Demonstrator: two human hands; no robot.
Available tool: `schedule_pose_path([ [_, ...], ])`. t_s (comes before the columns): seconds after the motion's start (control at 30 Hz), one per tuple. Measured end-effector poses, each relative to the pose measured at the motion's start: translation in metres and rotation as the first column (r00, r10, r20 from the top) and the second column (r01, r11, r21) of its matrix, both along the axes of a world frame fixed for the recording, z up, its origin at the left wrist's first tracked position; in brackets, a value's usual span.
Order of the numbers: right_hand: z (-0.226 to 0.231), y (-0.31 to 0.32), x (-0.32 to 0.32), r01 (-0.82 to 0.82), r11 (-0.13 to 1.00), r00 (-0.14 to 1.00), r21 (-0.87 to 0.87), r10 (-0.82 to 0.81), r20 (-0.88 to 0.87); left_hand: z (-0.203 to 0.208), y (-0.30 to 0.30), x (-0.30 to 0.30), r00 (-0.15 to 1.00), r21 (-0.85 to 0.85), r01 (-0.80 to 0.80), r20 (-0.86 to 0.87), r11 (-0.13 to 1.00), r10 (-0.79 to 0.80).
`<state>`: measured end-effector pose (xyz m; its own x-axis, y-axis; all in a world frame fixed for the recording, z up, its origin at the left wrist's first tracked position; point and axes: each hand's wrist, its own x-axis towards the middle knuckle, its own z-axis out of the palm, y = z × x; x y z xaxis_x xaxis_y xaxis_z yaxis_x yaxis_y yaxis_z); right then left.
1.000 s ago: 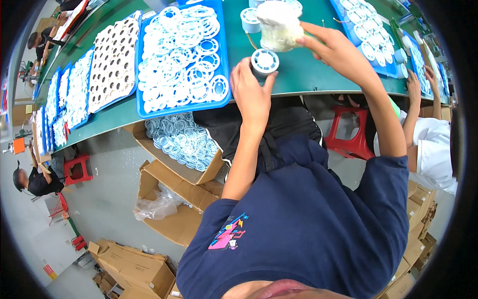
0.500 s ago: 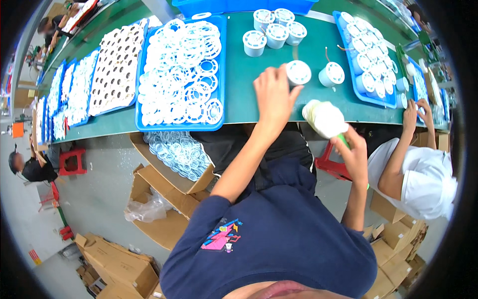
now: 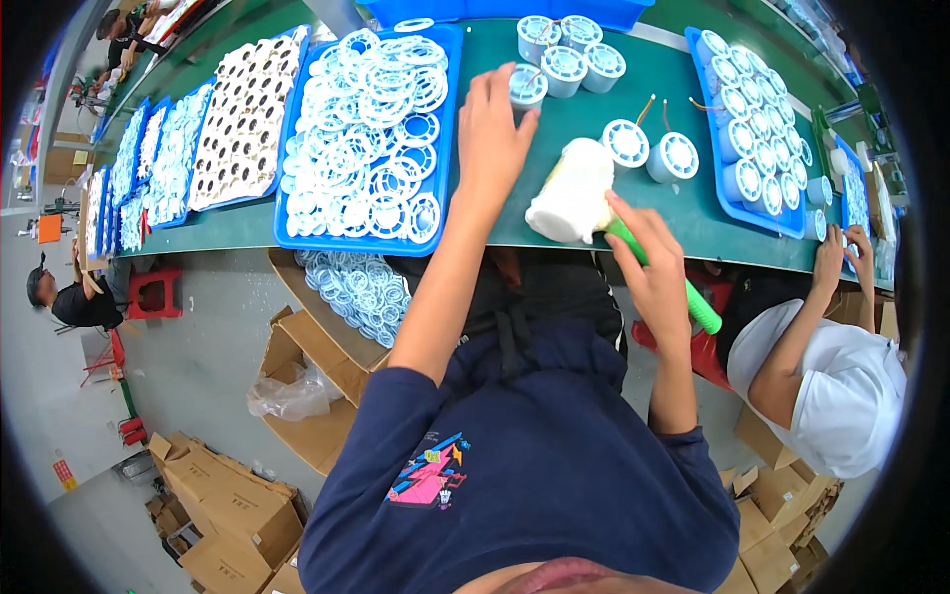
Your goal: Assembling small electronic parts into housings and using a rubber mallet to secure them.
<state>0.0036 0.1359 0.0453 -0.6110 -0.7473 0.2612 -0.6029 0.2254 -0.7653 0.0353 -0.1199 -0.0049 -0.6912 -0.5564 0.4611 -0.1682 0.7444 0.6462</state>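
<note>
My left hand (image 3: 495, 144) is at a small white round cup-shaped housing (image 3: 528, 89), fingers along its left side and thumb at its near side. My right hand (image 3: 648, 262) grips the green handle (image 3: 701, 307) of a mallet, whose thick white head (image 3: 574, 193) is above the table's near edge. Beyond the mallet head stand two more housings, one (image 3: 626, 144) partly behind it and the other (image 3: 674, 158) just to its right. Thin wires rise from both. Several more housings (image 3: 565, 67) are grouped at the back, beside the one at my left hand.
A blue tray (image 3: 450, 198) of flat white rings stands left; another blue tray (image 3: 737, 208) of housings stands right. More trays line the green table (image 3: 584, 109) leftward. A co-worker in white (image 3: 841, 386) works at right. Below are an open carton (image 3: 307, 426) and red stools (image 3: 153, 294).
My left hand has left one housing and gone left and away to another. The mallet in my right hand has swung left over the table, baring its green handle. The view has shifted slightly.
</note>
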Motion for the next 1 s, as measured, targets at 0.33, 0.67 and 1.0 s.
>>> schedule_pose_path([
  [0.33,-0.021,-0.011,-0.007,0.267,0.963,0.928,0.038,-0.246,-0.281,-0.003,0.03,0.035,0.986,0.07,0.001,-0.167,0.998,0.011],
  [0.67,-0.03,-0.022,0.003,0.431,0.902,0.853,-0.014,-0.413,-0.32,0.001,0.04,0.066,0.991,0.15,0.099,-0.101,0.984,-0.085],
  [1.0,0.022,-0.099,0.054,-0.47,0.881,0.843,-0.048,0.433,-0.32,-0.026,0.03,0.052,0.982,0.107,0.07,-0.181,0.992,-0.05],
])
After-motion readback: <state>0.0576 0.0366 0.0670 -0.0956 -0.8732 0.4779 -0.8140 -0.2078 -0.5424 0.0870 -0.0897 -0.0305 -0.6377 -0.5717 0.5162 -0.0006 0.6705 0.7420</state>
